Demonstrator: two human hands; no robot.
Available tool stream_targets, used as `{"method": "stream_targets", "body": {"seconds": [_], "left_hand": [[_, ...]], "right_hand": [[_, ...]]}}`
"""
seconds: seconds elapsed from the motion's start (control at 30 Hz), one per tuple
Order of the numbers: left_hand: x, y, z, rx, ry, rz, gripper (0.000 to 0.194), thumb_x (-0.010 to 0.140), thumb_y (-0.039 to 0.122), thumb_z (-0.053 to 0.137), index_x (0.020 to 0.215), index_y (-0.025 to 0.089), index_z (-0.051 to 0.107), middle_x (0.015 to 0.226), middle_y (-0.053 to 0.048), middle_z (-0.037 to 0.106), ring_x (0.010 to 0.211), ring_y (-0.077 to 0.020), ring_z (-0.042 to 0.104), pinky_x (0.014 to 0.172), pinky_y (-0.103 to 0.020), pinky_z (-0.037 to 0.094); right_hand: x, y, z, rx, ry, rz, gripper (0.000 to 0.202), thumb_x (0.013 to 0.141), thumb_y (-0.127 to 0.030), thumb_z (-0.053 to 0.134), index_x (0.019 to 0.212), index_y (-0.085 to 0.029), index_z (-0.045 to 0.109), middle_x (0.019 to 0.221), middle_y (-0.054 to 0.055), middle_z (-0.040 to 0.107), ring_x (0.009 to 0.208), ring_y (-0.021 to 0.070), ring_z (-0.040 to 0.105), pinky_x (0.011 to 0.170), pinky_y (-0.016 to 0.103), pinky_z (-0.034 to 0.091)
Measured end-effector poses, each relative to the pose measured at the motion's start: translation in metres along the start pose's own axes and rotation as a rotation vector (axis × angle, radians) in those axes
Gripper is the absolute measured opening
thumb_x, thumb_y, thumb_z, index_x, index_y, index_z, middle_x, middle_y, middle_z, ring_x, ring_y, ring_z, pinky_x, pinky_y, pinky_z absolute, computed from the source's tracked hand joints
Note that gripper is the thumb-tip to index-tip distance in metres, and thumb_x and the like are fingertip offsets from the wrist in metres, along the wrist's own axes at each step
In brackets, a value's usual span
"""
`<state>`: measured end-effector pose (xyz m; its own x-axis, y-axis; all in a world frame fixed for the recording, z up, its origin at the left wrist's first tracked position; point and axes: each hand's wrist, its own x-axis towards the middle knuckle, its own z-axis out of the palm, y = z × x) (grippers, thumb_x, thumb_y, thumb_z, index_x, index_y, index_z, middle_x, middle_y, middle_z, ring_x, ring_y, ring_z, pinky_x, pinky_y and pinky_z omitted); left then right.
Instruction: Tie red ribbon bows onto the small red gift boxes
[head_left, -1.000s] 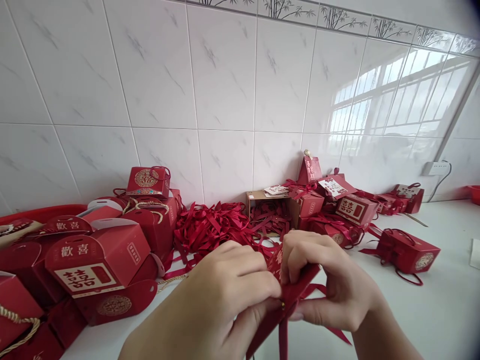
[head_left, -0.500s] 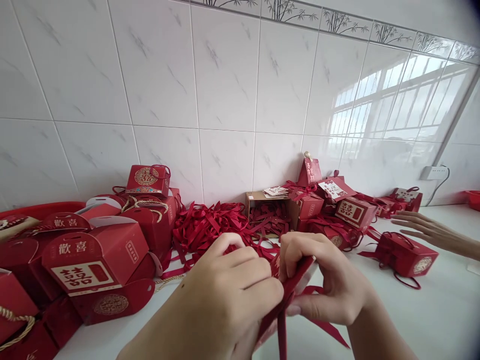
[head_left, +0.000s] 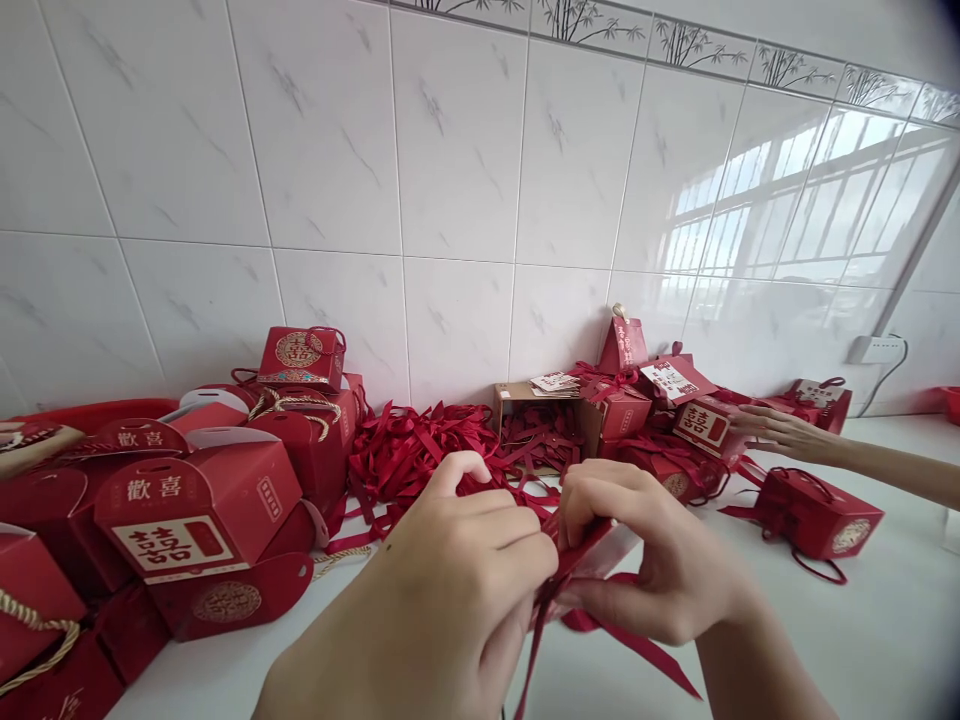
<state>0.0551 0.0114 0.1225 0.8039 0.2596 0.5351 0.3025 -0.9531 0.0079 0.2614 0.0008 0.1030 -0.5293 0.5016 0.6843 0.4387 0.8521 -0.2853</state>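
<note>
Tiled wall [head_left: 457, 150] across the upper frame; white counter [head_left: 862, 640] below it. Stack of red boxes [head_left: 247, 490] at left of the frame, several with flaps up, some with twisted cord handles. Heap of red ribbons [head_left: 427, 450] mid-frame, loose, beside an open carton. Tied box [head_left: 821, 515] at right, lying on the counter. Near it, a co-worker's hand [head_left: 780, 432] reaches in from the right edge, fingers extended towards other red boxes.

Held box [head_left: 606, 557]: lower centre, between the wearer's hands, tilted, mostly hidden. Looks like thin coated card; probably light, stiff along the folds, easily creased on the flat panels, a little slippery. Best gripped at a folded edge, gently.

Left hand [head_left: 435, 590]: nearly closed, fingers curled on the near side of the box top; thumb contact can't be made out. Right hand [head_left: 660, 560]: narrow, fingers bent over the far edge, thumb beneath, pinching box and ribbon.

Smallest: ribbon tail [head_left: 652, 660], limp, trailing lower right of the box; likely soft, slippery.
</note>
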Motion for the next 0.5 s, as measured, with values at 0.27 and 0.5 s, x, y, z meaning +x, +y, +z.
{"method": "stream_targets", "body": {"seconds": [0.27, 0.5], "left_hand": [[0.007, -0.007, 0.004, 0.024, -0.069, 0.003, 0.020, 0.078, 0.004, 0.041, 0.067, 0.017, 0.051, 0.063, 0.003, 0.051, 0.055, -0.0115, 0.038, 0.079, -0.034, 0.034], [0.002, -0.011, -0.005, -0.077, 0.061, -0.077, 0.020, 0.087, 0.008, 0.049, 0.081, 0.021, 0.062, 0.068, 0.004, 0.061, 0.066, -0.0122, 0.050, 0.081, -0.033, 0.035]], "right_hand": [[0.001, -0.001, -0.002, -0.215, -0.074, 0.068, 0.018, 0.072, -0.024, 0.067, 0.073, -0.019, 0.051, 0.064, 0.000, 0.054, 0.058, 0.0134, 0.046, 0.056, 0.027, 0.032], [-0.002, -0.002, -0.011, -0.131, 0.015, -0.026, 0.017, 0.076, -0.023, 0.065, 0.077, -0.019, 0.049, 0.066, -0.001, 0.056, 0.058, 0.0125, 0.046, 0.056, 0.026, 0.034]]}}
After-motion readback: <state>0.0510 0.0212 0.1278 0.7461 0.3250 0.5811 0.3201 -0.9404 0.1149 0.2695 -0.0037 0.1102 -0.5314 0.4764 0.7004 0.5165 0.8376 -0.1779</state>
